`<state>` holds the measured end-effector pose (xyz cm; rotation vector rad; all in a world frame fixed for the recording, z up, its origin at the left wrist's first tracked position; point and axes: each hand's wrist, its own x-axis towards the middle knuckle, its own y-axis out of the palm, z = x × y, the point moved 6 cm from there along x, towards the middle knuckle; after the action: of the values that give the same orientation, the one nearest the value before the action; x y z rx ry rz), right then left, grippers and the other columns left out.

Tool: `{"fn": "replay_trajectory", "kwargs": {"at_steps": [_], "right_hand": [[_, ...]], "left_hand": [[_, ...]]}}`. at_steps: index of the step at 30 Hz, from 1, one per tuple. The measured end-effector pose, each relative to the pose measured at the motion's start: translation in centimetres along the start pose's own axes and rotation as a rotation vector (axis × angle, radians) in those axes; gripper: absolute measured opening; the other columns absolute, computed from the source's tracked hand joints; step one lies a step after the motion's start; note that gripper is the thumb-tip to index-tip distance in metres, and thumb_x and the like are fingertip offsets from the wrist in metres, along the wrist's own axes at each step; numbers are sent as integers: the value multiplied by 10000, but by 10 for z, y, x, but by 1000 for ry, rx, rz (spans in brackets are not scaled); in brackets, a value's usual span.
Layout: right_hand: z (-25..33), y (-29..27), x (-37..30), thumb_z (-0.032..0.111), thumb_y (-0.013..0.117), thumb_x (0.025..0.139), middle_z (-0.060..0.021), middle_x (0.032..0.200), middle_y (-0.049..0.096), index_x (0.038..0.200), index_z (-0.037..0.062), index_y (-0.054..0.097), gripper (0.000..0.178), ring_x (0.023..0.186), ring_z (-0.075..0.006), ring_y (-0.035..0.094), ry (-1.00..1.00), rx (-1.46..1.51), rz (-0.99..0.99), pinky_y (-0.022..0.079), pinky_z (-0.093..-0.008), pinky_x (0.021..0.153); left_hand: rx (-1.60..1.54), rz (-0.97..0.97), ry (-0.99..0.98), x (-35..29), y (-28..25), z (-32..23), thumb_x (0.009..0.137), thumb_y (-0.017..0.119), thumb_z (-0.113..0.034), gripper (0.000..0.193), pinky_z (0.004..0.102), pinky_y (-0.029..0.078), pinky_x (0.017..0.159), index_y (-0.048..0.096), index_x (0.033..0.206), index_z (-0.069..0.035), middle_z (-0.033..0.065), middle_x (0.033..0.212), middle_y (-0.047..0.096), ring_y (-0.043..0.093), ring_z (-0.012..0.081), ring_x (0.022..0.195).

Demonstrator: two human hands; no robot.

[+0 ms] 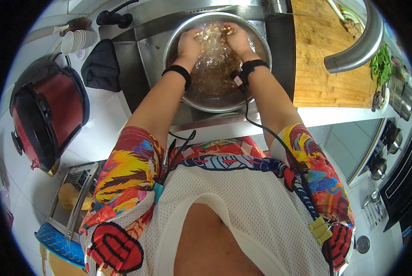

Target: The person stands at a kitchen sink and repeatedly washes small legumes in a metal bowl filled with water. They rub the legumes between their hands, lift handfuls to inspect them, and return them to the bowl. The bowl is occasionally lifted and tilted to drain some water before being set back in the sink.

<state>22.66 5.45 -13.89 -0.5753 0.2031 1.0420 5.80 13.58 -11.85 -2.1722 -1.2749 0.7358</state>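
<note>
A large round metal basin (215,109) sits in the sink, holding murky brown water (213,85). Small pale bean-like pieces (214,33) show at the water's far side, between my hands. My left hand (189,44) reaches into the basin's far left part, its fingers curled in around some of the pieces. Opposite it, my right hand (237,39) is curled in the same way at the far right. Water and pieces partly cover the fingertips of both hands. Each wrist wears a black band, and the right one carries a small device with a cable.
Steel sink walls (139,55) surround the basin. At right, a wooden board (332,87) lies under a curved metal faucet (355,60), with green leaves (381,64) beside it. On the left stand a red and black cooker (49,115), a black cloth (101,66) and stacked white cups (75,41).
</note>
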Motion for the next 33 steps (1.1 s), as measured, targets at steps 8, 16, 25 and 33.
{"fn": "replay_trajectory", "kwargs": {"at_steps": [8,16,25,33], "right_hand": [[-42,-7,-22,121,546,754,-107,1335,418,1135,218,599,398,1146,-318,467,-26,-478,103,377,-361,977],[-68,6,-94,288,574,779,-205,1245,440,1263,205,487,498,1089,-294,505,338,-620,54,433,-424,881],[-91,79,-127,254,626,824,-106,913,621,1144,-42,521,448,794,-165,563,583,631,93,451,-282,676],[-23,50,-109,68,621,802,-59,749,589,973,33,615,174,628,-109,501,271,532,-254,405,-258,537]], "left_hand": [[114,390,-429,-27,40,55,797,536,-214,366,355,407,918,574,1142,-97,210,1162,539,497,338,1099],[-418,575,-1019,-113,70,59,857,461,-408,667,488,288,974,249,1378,-49,205,1429,205,277,370,1273],[-767,464,-1029,-123,41,-8,811,554,-381,640,429,318,940,342,1331,-74,183,1288,392,401,316,1147],[-672,74,-696,-76,42,4,761,636,-107,283,329,425,660,544,1017,-28,91,890,571,519,179,768]]}}
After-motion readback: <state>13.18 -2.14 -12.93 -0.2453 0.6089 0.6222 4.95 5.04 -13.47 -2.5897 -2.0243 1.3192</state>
